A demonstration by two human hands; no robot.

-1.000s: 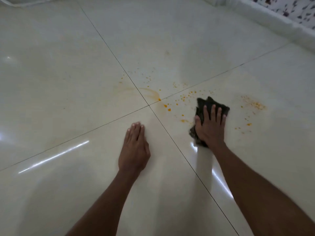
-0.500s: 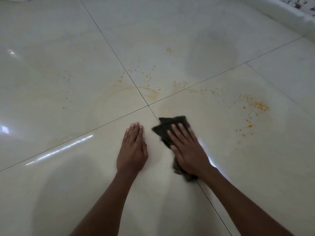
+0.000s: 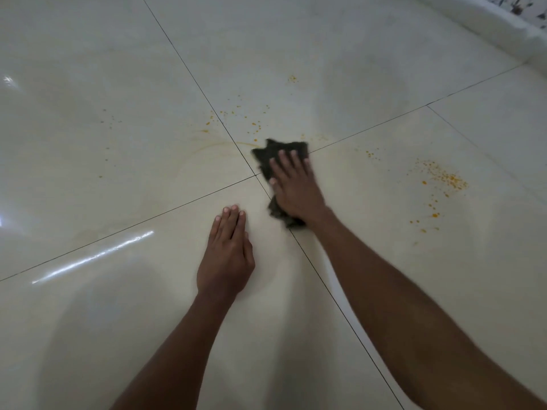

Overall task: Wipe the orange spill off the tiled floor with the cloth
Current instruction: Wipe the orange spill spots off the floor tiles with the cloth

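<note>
Dark crumpled cloth (image 3: 273,156) flat amid scattered orange spill (image 3: 444,177).

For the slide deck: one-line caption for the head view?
Right hand presses dark cloth over orange spill; left hand flat on tiled floor.

Glossy cream tiled floor (image 3: 370,54) with dark grout lines, scattered orange spill (image 3: 444,179), a dark cloth (image 3: 266,155).

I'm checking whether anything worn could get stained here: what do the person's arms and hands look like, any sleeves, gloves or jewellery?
Both forearms are bare up to the frame's lower edge: no sleeves in view. The left hand and right hand wear no gloves, and no rings, watch or bracelets show. The fingernails are short and unpainted. The right arm is slightly motion-blurred, so fine marks cannot be ruled out.
</note>
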